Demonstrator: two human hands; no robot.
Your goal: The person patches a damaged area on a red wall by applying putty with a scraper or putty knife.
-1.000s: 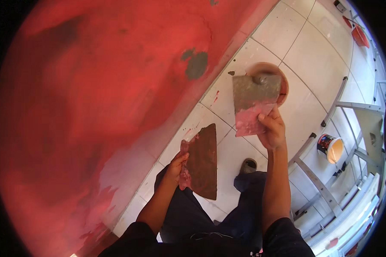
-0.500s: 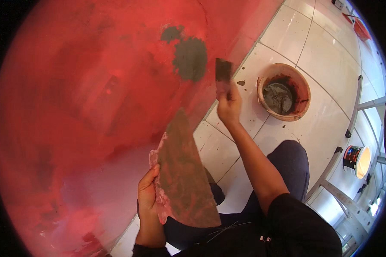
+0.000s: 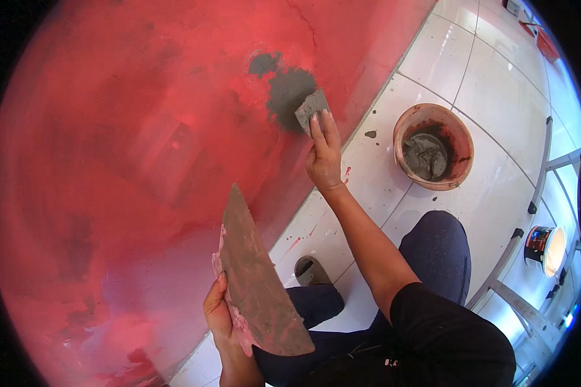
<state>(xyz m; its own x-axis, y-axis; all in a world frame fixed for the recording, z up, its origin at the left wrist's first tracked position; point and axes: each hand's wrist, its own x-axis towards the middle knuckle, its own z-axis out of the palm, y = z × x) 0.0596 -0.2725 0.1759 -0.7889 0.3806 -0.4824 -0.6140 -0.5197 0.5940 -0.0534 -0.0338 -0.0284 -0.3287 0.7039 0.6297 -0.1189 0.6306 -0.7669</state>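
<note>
My right hand (image 3: 326, 151) grips a flat putty scraper (image 3: 312, 111), two fingers stretched along its grey-smeared blade. The scraper lies against the lower right of a wet-looking grey filler patch (image 3: 289, 95) on the red wall (image 3: 148, 97). A second, smaller grey spot (image 3: 263, 63) adjoins the patch at its upper left. Closer to me, my left hand (image 3: 219, 309) holds a long, pointed flat board (image 3: 258, 284) by its left edge, which is crusted pink. Grey-brown filler with reddish streaks coats the board's face. The hand's fingers are mostly hidden beneath it.
A round bucket (image 3: 400, 138) with grey filler inside stands on the white tile floor (image 3: 490, 97), right of my right hand. Farther right are metal ladder legs (image 3: 516, 293) and a black paint tub (image 3: 536, 245). My sandalled foot (image 3: 311, 271) is near the wall's base.
My right hand has moved slightly down and left, bringing the scraper onto the grey patch with its blade turned. The board in my left hand has shifted left and down.
</note>
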